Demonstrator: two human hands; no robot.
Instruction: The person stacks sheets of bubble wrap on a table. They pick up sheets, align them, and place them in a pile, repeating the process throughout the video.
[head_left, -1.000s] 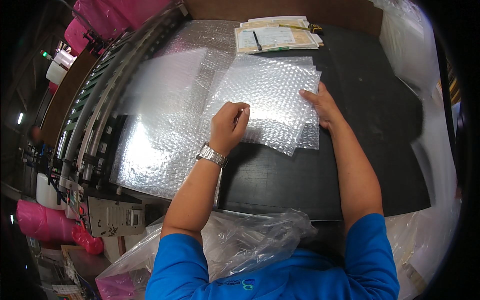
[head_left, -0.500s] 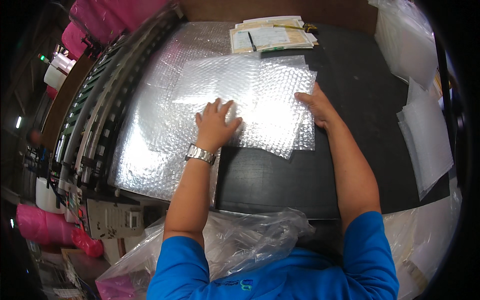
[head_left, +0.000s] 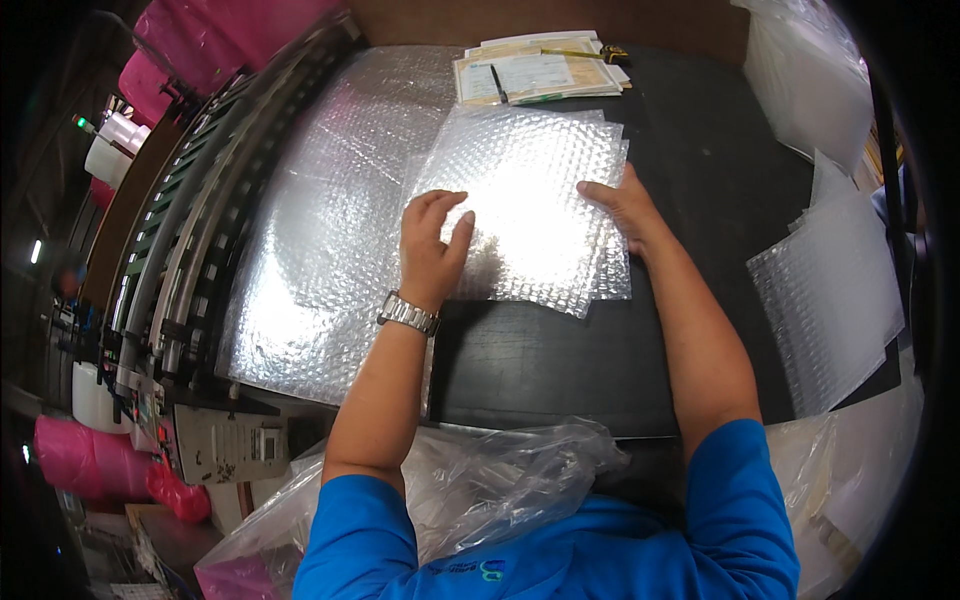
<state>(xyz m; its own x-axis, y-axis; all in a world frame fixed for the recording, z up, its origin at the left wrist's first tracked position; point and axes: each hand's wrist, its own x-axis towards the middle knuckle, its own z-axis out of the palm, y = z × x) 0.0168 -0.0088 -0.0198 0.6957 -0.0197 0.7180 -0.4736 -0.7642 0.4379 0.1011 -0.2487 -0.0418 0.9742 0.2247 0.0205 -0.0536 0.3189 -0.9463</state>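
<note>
A small stack of clear bubble wrap sheets (head_left: 535,215) lies in front of me on the black table, its edges slightly uneven. My right hand (head_left: 630,212) grips the stack's right edge, thumb on top and the other fingers mostly hidden beneath. At the left edge is my left hand (head_left: 433,245), a steel watch on its wrist. Its fingers are curved with the thumb apart, and it holds nothing that I can see. Under and beyond that hand spreads a larger bubble wrap sheet (head_left: 310,230).
A roller machine (head_left: 190,220) runs along the left side. Papers (head_left: 530,75) with a pen and a tape measure lie at the far edge of the black table (head_left: 700,130). More bubble wrap sheets (head_left: 830,300) rest at the right. Clear plastic film (head_left: 500,475) hangs near me.
The top sheet has slid right, more squarely over the stack, and my left hand has risen from lying flat to curved fingers. At the right, a bubble wrap sheet extends further onto the table.
</note>
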